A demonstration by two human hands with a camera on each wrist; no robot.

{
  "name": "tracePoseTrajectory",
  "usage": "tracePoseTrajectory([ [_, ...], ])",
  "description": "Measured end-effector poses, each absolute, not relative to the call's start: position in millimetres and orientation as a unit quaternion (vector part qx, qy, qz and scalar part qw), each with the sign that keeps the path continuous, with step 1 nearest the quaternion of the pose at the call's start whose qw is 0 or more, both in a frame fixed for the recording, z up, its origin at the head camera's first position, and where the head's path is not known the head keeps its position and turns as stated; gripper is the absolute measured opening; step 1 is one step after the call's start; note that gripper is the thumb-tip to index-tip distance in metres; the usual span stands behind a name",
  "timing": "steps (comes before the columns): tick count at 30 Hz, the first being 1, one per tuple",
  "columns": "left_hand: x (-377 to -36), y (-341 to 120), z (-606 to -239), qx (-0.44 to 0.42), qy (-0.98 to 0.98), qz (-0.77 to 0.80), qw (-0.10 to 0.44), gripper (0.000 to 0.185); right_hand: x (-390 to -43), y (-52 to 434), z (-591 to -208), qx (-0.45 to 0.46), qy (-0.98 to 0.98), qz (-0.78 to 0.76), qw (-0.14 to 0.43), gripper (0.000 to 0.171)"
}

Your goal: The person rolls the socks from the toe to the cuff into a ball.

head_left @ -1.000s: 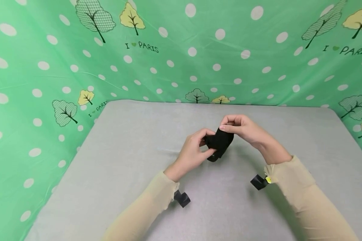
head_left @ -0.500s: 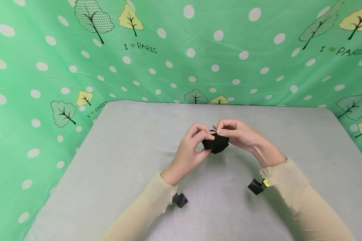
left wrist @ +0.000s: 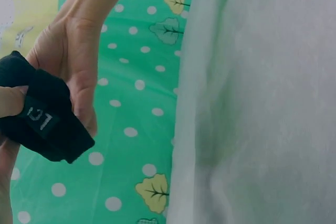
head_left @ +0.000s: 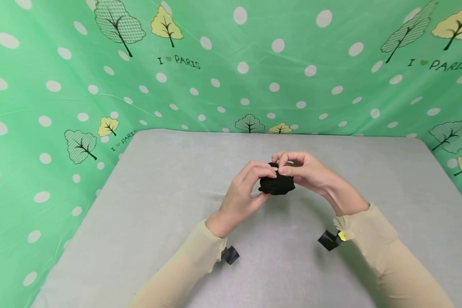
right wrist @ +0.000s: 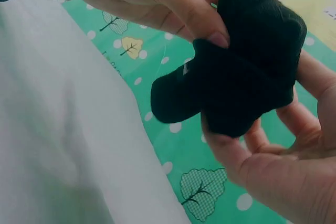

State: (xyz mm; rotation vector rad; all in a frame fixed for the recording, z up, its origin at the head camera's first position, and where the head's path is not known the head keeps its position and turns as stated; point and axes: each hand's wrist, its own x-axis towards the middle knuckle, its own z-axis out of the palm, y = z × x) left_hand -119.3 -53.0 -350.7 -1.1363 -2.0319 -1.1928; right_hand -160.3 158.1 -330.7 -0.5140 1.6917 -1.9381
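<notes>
Between the two hands, above the table, is a black sock [head_left: 279,185] folded into a compact bundle. My left hand [head_left: 239,193] grips it from the left, with the thumb below and fingers over the top. The right hand [head_left: 315,177] pinches its upper edge with thumb and fingers. In the left wrist view, pale lettering shows on the dark cloth of the sock [left wrist: 39,119]. Ribbed knit and a rounded flap sticking out of the sock [right wrist: 247,72] appear in the right wrist view. Some fingertips are hidden behind the cloth.
A grey table [head_left: 158,184] lies beneath both hands. Behind it and along its sides hangs a green dotted curtain [head_left: 215,64] with tree prints. Small black wrist mounts [head_left: 328,240] stick out under the beige sleeves [head_left: 373,231].
The sock went from a longer, angled shape to a rounder bundle. Both hands have drawn closer together, the right one moving slightly down and left; the left fingers now lie over the top.
</notes>
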Motion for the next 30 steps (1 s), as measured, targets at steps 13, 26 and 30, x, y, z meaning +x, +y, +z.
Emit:
tracePoseTrajectory([
  [13, -123.1, -56.3, -348.3, -0.482, -0.725, -0.371, 0.324, 0.048, -160.5, 159.3, -326.2, -0.254, 0.612, -0.709, 0.242, 0.019],
  [26, -125.3, -57.2, -348.0, -0.518, -0.704, -0.349, 0.338, 0.041, -160.4, 156.6, -327.5, -0.237, 0.610, -0.708, 0.264, 0.022],
  [30, -125.2, -58.6, -348.0, -0.512, -0.710, -0.354, 0.329, 0.041, -161.2, 155.1, -329.4, -0.222, 0.616, -0.710, 0.260, 0.022],
])
